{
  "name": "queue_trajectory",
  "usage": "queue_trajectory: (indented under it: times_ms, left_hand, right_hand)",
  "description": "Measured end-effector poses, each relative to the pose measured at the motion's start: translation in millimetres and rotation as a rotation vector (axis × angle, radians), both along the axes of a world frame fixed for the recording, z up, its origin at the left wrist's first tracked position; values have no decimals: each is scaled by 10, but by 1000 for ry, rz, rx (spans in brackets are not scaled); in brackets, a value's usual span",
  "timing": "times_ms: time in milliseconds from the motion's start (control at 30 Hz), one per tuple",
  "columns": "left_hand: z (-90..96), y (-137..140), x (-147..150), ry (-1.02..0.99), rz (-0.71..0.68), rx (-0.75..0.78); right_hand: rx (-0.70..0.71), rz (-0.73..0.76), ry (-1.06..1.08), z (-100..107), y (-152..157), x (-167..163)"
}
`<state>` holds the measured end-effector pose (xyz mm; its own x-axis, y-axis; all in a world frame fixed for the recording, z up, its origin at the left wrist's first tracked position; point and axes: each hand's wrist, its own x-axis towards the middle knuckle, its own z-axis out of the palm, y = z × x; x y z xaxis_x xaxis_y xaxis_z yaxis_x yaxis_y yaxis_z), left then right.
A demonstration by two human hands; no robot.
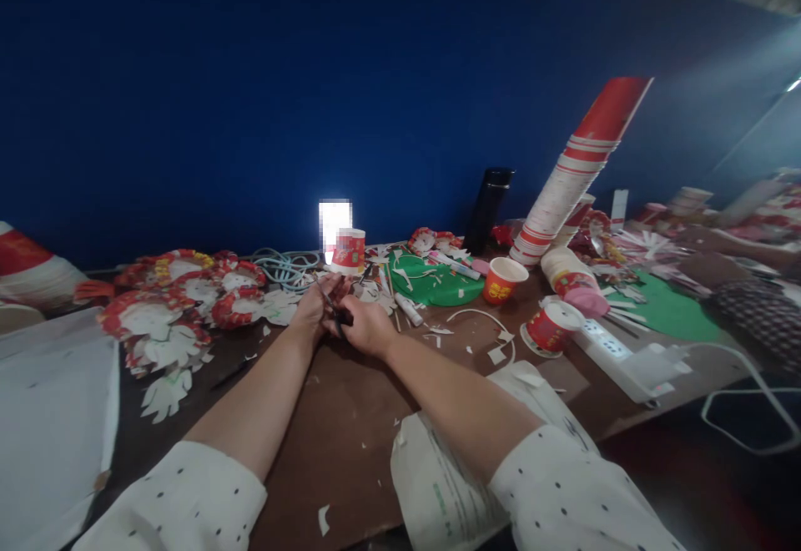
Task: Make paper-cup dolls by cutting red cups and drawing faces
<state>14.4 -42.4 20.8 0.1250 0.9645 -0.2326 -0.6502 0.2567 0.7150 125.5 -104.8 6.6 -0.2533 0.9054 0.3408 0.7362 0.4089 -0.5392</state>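
My right hand (pixel 369 327) is closed around the black handles of a pair of scissors (pixel 341 317). The blades point up and left, toward my left hand (pixel 311 307). My left hand is closed close beside them, its fingers curled; what it grips is hidden by the fingers and too small to name. Just beyond both hands stands a red paper cup (pixel 349 252). White paper cut-outs (pixel 279 306) lie to the left of my left hand. A white marker (pixel 409 310) rests on the table right of my right hand.
Red-and-white paper crafts (pixel 188 292) pile up at left. A green disc (pixel 438 282) carries scraps. At right are an orange-red cup (pixel 504 280), a leaning cup stack (pixel 581 171), a black bottle (pixel 489 210) and a power strip (pixel 610 351). A person's checked sleeve (pixel 760 317) shows far right.
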Motion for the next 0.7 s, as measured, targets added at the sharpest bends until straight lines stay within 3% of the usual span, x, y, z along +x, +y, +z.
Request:
queue_trajectory:
  times_ms: [467, 700]
  left_hand:
    - [-21, 0, -1, 51, 6, 36]
    - [-21, -5, 5, 51, 23, -27]
  right_hand:
    - [2, 3, -14, 13, -23, 15]
    - [-1, -8, -22, 13, -22, 17]
